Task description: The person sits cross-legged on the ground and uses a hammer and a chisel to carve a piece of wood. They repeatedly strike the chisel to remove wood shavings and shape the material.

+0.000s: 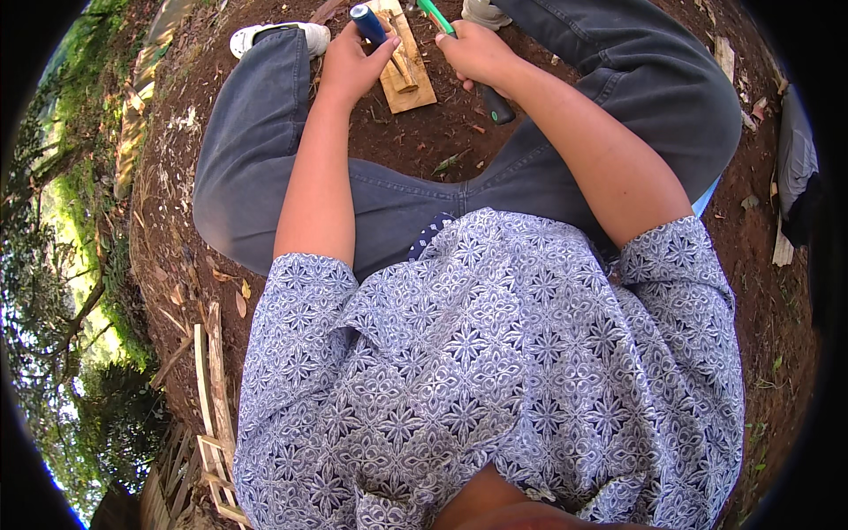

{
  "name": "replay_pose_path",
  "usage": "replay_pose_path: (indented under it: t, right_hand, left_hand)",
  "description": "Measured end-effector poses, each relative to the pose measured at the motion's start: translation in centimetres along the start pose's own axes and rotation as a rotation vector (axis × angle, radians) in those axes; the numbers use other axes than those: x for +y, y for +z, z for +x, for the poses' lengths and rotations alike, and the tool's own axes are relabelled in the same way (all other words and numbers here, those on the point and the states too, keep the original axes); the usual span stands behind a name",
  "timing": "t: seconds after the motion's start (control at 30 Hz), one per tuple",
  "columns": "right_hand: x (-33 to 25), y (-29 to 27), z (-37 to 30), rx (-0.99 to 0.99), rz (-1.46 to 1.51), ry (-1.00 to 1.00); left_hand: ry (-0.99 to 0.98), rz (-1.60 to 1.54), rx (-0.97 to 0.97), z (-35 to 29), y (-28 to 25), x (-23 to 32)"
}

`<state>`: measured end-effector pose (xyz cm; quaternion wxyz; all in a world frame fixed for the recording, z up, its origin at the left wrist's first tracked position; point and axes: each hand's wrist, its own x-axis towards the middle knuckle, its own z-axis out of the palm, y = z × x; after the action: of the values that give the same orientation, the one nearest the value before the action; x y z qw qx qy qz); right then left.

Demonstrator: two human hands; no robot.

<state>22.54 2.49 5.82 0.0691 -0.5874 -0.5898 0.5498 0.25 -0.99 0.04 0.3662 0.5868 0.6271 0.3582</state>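
At the top of the head view, my left hand (352,64) is closed around a blue handle (369,26) with a pale round butt, like a chisel's; its working end is hidden. Beneath it lies a flat, light wooden board (415,99), with a smaller shaped piece of wood (404,78) on top. Just right of the board, my right hand (477,55) grips a green handle (433,14) with a black grip (497,108), like a hammer's. The far end of that tool runs out past the upper edge, so its head does not show.
My legs in dark trousers (256,150) are bent to either side of the board. Brown soil (397,146) with leaves and wood chips surrounds me. Wooden strips (210,380) lie at the left, and a grey cloth (795,159) is at the far right.
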Motion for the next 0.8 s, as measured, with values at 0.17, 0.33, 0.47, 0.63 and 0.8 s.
replay_pose_path:
  t: [0.17, 0.33, 0.47, 0.63, 0.8]
  right_hand:
    - [-0.1, -0.2, -0.1, 0.006, 0.018, 0.001]
    - [-3.9, -1.3, -3.4, 0.075, 0.091, -0.078]
    - [-8.1, -4.2, -8.1, 0.155, 0.209, -0.397]
    - [-8.9, -5.4, -14.8, 0.114, 0.196, -0.554]
    - [-3.2, -4.3, -13.7, 0.047, -0.08, -0.324]
  left_hand:
    - [-0.029, 0.034, -0.001, -0.3, 0.2, 0.8]
    - [0.049, 0.061, -0.017, -0.7, 1.1, 0.9]
    - [0.035, 0.173, -0.01, -1.2, 1.0, 1.7]
    - [0.037, 0.189, 0.004, -1.4, 1.0, 1.5]
    - [0.114, 0.175, -0.033, -1.0, 1.8, 2.5]
